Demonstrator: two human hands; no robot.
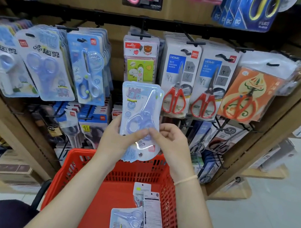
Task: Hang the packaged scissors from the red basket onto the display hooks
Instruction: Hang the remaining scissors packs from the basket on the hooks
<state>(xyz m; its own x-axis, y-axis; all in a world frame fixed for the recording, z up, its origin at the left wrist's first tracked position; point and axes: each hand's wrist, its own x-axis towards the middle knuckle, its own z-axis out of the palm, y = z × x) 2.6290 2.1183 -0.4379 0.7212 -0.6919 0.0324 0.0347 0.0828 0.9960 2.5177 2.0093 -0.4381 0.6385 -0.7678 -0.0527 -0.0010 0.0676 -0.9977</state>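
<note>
Holding: both hands grip a small stack of pale blue packaged scissors [141,116] above the far rim of the red basket [72,162], upside down, hang-hole end toward the basket.
Left hand: the left hand [116,140] curls round the stack's left edge, thumb across the front.
Right hand: the right hand [169,142] pinches the stack's right edge with fingertips.
In basket: one blue scissors pack [125,223] and two or three white-backed packs [152,211] lie on the floor, toward the near right corner.
Display: the display hooks [142,34] along the black rail already carry many packs; matching blue ones [88,69] hang left of centre.
Progress: judged partway; the held stack is not yet on a hook, and must be turned upright first.
Left to do: hang this stack, then the few packs on the basket floor.
</note>
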